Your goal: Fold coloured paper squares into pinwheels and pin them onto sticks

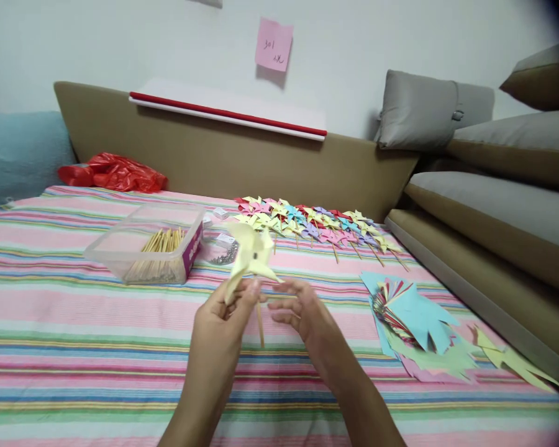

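A pale yellow paper pinwheel (255,251) on a thin wooden stick is held upright over the striped cloth. My left hand (230,313) pinches it just below the blades, at the top of the stick. Close beside it on the right, my right hand (302,313) has its fingers apart and bent toward the stick, seemingly without holding anything. Behind my hands, finished pinwheels (307,220) in several colours lie in a heap. A clear plastic box (114,254) holding wooden sticks (165,242) stands to the left, next to a clear bag of small metal pieces (226,254).
Cut paper sheets (419,316) in several colours are piled at the right, with yellow paper pieces (512,360) beside them. A red plastic bag (116,172) lies at the back left. Stacked grey and brown cushions (503,205) border the right side. A brown board (233,152) leans against the wall.
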Available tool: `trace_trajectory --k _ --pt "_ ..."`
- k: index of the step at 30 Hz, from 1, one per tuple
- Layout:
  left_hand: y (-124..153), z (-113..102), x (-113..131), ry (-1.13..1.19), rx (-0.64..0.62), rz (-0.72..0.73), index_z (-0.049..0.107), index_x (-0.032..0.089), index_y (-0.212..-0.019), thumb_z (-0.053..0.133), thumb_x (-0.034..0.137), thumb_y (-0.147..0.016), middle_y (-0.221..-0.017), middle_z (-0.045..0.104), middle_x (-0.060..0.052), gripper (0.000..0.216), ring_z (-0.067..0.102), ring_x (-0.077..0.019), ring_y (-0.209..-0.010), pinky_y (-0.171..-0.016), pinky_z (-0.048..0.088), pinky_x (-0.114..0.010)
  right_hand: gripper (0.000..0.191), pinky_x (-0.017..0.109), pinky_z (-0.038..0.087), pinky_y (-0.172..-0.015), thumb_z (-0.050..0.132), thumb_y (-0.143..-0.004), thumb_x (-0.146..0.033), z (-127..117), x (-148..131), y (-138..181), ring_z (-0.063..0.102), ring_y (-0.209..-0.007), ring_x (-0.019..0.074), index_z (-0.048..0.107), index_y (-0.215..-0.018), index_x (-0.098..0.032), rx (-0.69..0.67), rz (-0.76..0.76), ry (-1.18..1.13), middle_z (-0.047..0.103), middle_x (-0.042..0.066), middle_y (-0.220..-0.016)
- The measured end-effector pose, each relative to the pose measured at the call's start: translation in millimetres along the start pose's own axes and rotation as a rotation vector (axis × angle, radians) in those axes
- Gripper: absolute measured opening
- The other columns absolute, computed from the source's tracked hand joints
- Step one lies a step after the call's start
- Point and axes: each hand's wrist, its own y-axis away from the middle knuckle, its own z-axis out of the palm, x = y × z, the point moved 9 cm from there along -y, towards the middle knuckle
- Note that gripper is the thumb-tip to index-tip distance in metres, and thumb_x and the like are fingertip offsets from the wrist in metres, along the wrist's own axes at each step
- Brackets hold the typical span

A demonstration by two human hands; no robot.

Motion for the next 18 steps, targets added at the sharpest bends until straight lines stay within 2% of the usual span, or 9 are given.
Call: trace_trajectory --k 2,4,6,11,15,18 --pt "-3.9 -11.4 -13.9 0.120 0.118 -0.080 0.071 0.017 -0.094 0.082 0.045 -0.075 -0.083 0.071 -0.003 0.036 0.059 -0.0117 -0.069 -0.061 0.044 -0.020 0.040 0.035 0.048 -0.087 0.058 -0.093 -0.058 12.4 13.8 2.8 0.062 -0.090 0.0193 0.069 -0.100 -0.020 -0.126 0.082 0.276 0.066 0.005 -0.096" --pt "-5.2 -17.0 -22.6 0.186 0.175 -0.132 0.070 0.016 -0.091 0.086 0.046 -0.070 -0.080 0.069 0.000 0.040 0.048 -0.0065 -0.056 -0.054 0.040 -0.018 0.038 0.033 0.048 -0.083 0.055 -0.096 -0.053 26.3 19.4 7.5 0.061 -0.085 0.0181 0.069 -0.091 -0.018 -0.219 0.089 0.406 0.065 0.003 -0.085" --pt "-5.5 -18.9 -24.8 0.201 0.196 -0.141 0.069 0.016 -0.090 0.087 0.046 -0.068 -0.077 0.065 0.003 0.041 0.039 -0.0039 -0.051 -0.050 0.037 -0.017 0.040 0.031 0.049 -0.079 0.049 -0.099 -0.051 35.5 16.4 10.4 0.061 -0.082 0.0172 0.067 -0.086 -0.018 -0.221 0.046 0.421 0.065 0.003 -0.083" --pt "-4.9 -24.4 -20.9 0.156 0.271 -0.095 0.072 0.016 -0.096 0.087 0.047 -0.068 -0.083 0.067 0.001 0.044 0.047 -0.0063 -0.059 -0.057 0.040 -0.019 0.037 0.029 0.048 -0.075 0.051 -0.099 -0.049 45.5 14.5 13.7 0.061 -0.079 0.0164 0.064 -0.082 -0.019 -0.192 0.028 0.444 0.065 0.002 -0.080" --pt "-8.7 -15.9 -18.8 0.028 0.146 -0.096 0.072 0.016 -0.105 0.077 0.057 -0.076 -0.077 0.068 -0.001 0.050 0.051 -0.0110 -0.060 -0.057 0.040 -0.023 0.038 0.029 0.047 -0.072 0.048 -0.100 -0.048 34.5 14.0 11.8 0.059 -0.075 0.0160 0.062 -0.081 -0.019 -0.102 -0.025 0.506 0.062 0.001 -0.077" --pt "-9.8 -6.1 -15.3 -0.168 -0.002 -0.068 0.070 0.018 -0.112 0.072 0.058 -0.080 -0.086 0.071 -0.004 0.051 0.056 -0.0147 -0.066 -0.063 0.044 -0.026 0.040 0.028 0.048 -0.069 0.044 -0.100 -0.052 7.1 11.3 2.7 0.061 -0.071 0.0163 0.059 -0.084 -0.020 0.037 -0.034 0.554 0.063 0.002 -0.077"
